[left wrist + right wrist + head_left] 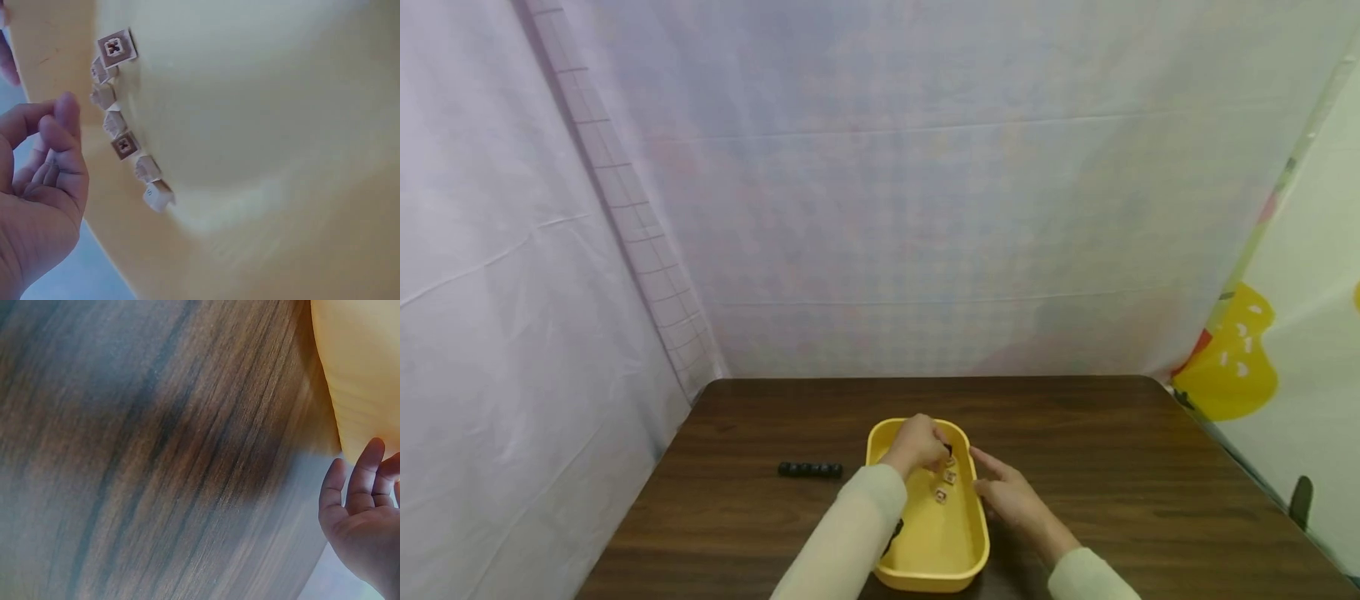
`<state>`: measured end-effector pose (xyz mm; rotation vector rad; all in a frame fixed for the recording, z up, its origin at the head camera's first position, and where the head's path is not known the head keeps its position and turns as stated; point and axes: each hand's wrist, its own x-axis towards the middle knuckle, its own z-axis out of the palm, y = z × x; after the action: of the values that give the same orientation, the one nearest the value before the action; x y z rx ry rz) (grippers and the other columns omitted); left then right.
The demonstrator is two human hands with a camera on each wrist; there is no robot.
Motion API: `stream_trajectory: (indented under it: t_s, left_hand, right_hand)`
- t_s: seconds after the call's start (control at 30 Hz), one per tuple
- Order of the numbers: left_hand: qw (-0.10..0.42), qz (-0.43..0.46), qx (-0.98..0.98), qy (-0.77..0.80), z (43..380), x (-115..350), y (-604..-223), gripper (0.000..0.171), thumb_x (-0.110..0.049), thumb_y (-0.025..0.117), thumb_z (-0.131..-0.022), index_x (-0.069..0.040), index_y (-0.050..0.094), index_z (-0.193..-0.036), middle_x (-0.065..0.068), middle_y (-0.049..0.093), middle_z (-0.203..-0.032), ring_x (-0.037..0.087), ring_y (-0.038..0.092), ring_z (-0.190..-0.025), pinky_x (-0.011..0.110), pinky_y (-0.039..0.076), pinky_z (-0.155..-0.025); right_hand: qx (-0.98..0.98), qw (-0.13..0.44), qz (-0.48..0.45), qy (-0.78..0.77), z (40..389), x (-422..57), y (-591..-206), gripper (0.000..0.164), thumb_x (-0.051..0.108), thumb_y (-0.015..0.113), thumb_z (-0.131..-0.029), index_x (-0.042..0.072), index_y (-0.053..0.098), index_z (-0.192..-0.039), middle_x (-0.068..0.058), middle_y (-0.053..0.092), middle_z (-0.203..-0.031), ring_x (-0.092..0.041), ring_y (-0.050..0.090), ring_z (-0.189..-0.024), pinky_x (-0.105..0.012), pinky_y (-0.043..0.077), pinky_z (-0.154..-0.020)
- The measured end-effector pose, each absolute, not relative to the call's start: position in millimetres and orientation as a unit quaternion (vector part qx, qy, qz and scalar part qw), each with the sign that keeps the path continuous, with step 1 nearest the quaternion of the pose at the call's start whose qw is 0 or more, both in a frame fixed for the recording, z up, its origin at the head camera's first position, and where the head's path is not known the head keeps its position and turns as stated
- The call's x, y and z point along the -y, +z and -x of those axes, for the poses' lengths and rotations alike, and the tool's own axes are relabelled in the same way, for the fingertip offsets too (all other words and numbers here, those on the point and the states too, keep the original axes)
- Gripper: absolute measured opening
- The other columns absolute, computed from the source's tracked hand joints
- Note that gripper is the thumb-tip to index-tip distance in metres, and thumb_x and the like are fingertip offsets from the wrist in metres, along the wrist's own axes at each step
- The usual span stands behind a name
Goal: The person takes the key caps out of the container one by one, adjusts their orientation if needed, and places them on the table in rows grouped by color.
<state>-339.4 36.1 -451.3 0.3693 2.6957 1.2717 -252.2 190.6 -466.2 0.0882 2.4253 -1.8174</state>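
Inside a yellow tray (pixel 938 542), my left hand (pixel 917 443) has its fingers curled and fingertips together. A small black keycap (pixel 948 450) shows at those fingertips, mostly hidden by the hand. Several pale keycaps (pixel 115 124) lie in a line by the tray wall, close to the left hand (pixel 50 181); some are upside down with the stem socket showing. My right hand (pixel 1011 497) rests against the tray's right outer side, fingers extended. In the right wrist view, the right hand's (pixel 369 512) fingertips touch the tray wall (pixel 359 375).
On the dark wooden table (pixel 737 533), a straight row of black keycaps (pixel 810 470) lies left of the tray. More black pieces (pixel 892 537) sit at the tray's left side, partly covered by the left sleeve. White curtains (pixel 880 208) hang behind the table.
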Motion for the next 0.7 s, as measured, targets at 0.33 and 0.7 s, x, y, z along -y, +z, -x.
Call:
stream_trajectory:
  t_s: [0.33,0.7]
  left_hand:
    - [0.061,-0.143,-0.876,0.456,339,-26,-431,0.015,0.003,0.079,-0.079,-0.002,0.070,-0.090,0.004,0.064,-0.070,0.018,0.064,-0.054,0.028,0.055,-0.055]
    - [0.077,-0.119,-0.843,0.518,335,-16,-419,0.015,0.010,0.071,-0.077,-0.001,0.073,-0.088,0.004,0.064,-0.064,0.032,0.068,-0.068,0.025,0.052,-0.053]
  right_hand:
    - [-0.805,0.050,-0.041,-0.589,253,-190,-466,0.060,0.002,0.054,-0.091,-0.001,0.038,-0.150,-0.021,0.066,-0.109,-0.020,0.058,-0.066,-0.034,0.049,-0.056]
    - [-0.806,0.057,-0.045,-0.587,253,-189,-466,0.061,0.002,0.053,-0.091,0.001,0.038,-0.151,-0.005,0.060,-0.076,-0.016,0.046,-0.053,-0.029,0.042,-0.050]
